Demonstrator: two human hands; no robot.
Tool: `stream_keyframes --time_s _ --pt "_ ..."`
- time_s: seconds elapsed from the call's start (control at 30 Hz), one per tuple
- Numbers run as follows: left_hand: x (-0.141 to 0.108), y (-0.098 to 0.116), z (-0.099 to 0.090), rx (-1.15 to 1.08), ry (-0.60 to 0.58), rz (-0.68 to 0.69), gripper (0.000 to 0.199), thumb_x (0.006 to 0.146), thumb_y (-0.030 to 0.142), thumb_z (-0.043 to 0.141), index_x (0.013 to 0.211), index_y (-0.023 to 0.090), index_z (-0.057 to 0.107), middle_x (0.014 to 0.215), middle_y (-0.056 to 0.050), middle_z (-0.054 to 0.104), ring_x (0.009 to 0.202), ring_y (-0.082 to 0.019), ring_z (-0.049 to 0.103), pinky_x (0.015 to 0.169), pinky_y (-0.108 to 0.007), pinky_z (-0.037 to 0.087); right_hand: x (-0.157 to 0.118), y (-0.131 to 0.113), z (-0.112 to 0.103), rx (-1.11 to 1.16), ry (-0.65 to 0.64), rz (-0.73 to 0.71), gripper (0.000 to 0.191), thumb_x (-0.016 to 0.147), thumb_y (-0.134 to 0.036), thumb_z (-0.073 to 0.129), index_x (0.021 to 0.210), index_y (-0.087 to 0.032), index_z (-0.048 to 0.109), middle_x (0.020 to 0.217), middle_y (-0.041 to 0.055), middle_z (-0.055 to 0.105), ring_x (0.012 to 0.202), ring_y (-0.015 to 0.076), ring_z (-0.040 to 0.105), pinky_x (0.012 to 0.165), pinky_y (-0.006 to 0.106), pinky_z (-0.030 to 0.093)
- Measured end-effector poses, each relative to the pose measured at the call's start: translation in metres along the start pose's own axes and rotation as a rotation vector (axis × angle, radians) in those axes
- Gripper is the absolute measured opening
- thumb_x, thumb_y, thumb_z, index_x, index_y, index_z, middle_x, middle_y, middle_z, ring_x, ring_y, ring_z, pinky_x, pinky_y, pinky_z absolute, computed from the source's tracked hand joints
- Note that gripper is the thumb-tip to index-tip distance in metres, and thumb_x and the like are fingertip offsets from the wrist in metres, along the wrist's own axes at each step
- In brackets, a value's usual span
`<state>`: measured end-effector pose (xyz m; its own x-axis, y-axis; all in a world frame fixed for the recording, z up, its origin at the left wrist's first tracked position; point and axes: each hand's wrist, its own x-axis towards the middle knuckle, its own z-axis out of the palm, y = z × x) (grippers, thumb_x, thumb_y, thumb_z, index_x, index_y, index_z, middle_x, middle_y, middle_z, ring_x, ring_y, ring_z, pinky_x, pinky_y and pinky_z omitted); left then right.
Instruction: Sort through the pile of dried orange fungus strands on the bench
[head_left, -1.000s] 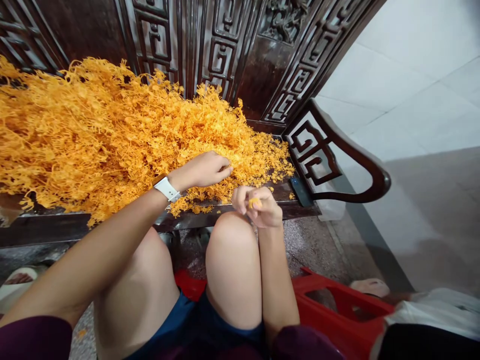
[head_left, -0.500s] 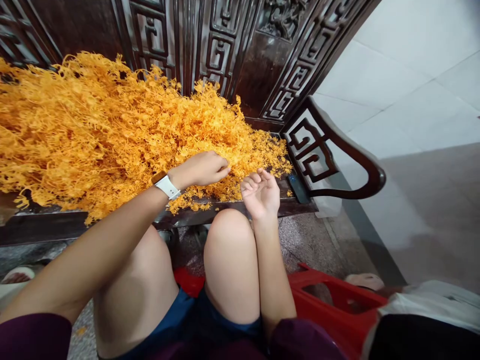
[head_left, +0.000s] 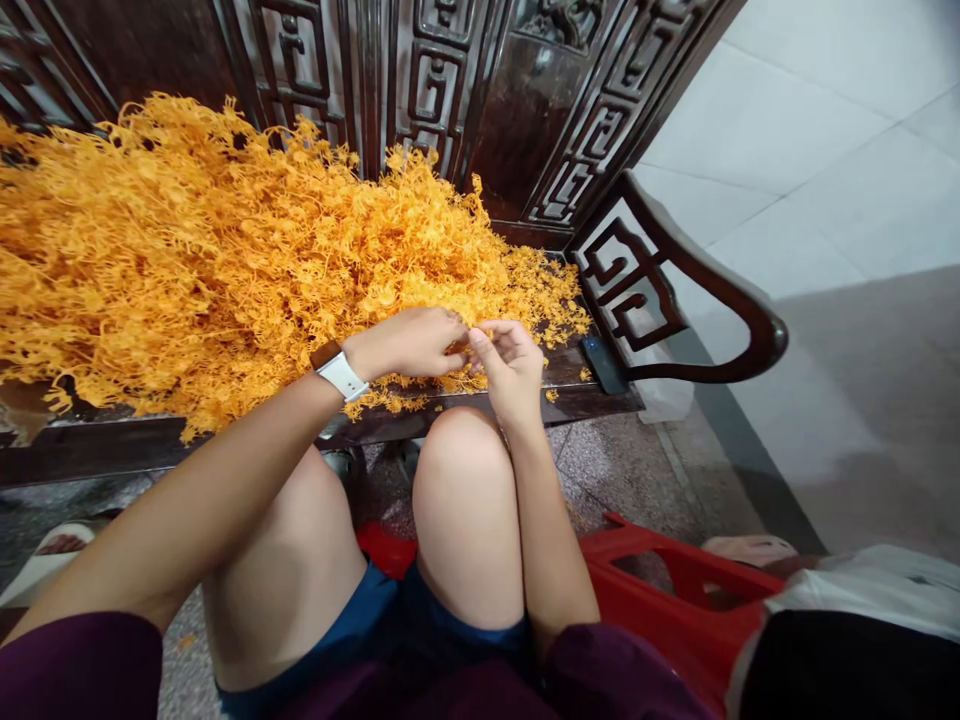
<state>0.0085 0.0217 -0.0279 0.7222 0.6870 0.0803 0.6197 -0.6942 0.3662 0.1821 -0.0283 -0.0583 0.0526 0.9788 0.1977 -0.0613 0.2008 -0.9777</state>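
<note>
A big heap of orange plastic flower sprigs [head_left: 247, 250], with thin stems and small frilly heads, covers the seat of a dark wooden bench [head_left: 120, 447]. My left hand [head_left: 416, 342], wearing a watch with a white strap [head_left: 343, 376], is closed at the heap's front edge. Whatever its fingers hold is hidden behind them. Against its fingertips, my right hand [head_left: 516, 372] pinches thumb and index finger together; what lies in that pinch is too small to make out. Loose orange flower heads [head_left: 544, 290] are piled right of my hands.
At the right, the bench's carved armrest [head_left: 750, 345] curves outward, with a dark phone-like object [head_left: 602, 362] beside it. My knees [head_left: 465, 470] sit just below the bench edge. A red plastic stool [head_left: 675, 590] and a sandal [head_left: 56, 555] are on the floor.
My right hand has turned from palm-up with curled fingers to a pinch, moving up and left to meet my left fingertips. A loose flower head now shows on the bench edge.
</note>
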Motion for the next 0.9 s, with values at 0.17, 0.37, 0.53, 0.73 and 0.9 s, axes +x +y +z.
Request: stream_keyframes --time_s 0.17,0.37,0.53,0.73,0.9 --pt "0.005 -0.012 -0.004 -0.748 0.033 -0.100 0.030 0.088 0.040 0.065 0.101 0.013 0.071 0.101 -0.009 0.073 0.090 -0.019 0.065 0.083 -0.035 0.049 0.000 -0.001 -0.002 0.065 0.086 0.034 0.025 0.085 -0.037 0.089 0.083 -0.025 0.067 0.069 -0.0042 0.065 0.058 0.0100 0.054 0.057 0.027 0.045" --pt "0.012 -0.012 0.001 -1.302 0.192 -0.173 0.024 0.087 0.022 0.074 0.109 0.013 0.071 0.091 -0.002 0.069 0.082 -0.011 0.065 0.082 -0.029 0.052 -0.002 0.004 -0.004 0.182 -0.020 0.073 0.020 0.084 -0.036 0.089 0.091 -0.025 0.075 0.079 -0.0019 0.075 0.066 0.0113 0.064 0.065 0.027 0.052" --pt "0.015 -0.001 0.000 -1.297 0.244 -0.229 0.012 0.092 0.004 0.064 0.092 0.015 0.060 0.076 0.002 0.063 0.068 -0.008 0.061 0.072 -0.025 0.051 -0.002 -0.001 -0.002 0.285 -0.056 0.127 0.014 0.087 -0.029 0.086 0.091 -0.025 0.073 0.083 -0.0013 0.077 0.067 0.0108 0.065 0.066 0.026 0.053" --pt "0.019 0.011 -0.003 -1.558 0.444 -0.359 0.021 0.098 0.003 0.048 0.089 0.021 0.044 0.073 0.005 0.054 0.066 -0.008 0.057 0.070 -0.025 0.050 -0.003 -0.007 0.000 0.352 -0.156 0.154 0.017 0.087 -0.033 0.085 0.087 -0.026 0.069 0.098 0.0004 0.075 0.082 0.0127 0.067 0.075 0.027 0.055" --pt "0.012 -0.011 -0.014 -1.591 0.516 -0.384 0.015 0.101 0.010 0.049 0.092 0.022 0.044 0.069 0.006 0.048 0.064 -0.007 0.054 0.070 -0.023 0.049 -0.010 -0.006 -0.004 0.259 -0.356 0.085 0.011 0.090 -0.031 0.084 0.092 -0.026 0.075 0.102 0.0018 0.077 0.085 0.0143 0.069 0.078 0.030 0.057"
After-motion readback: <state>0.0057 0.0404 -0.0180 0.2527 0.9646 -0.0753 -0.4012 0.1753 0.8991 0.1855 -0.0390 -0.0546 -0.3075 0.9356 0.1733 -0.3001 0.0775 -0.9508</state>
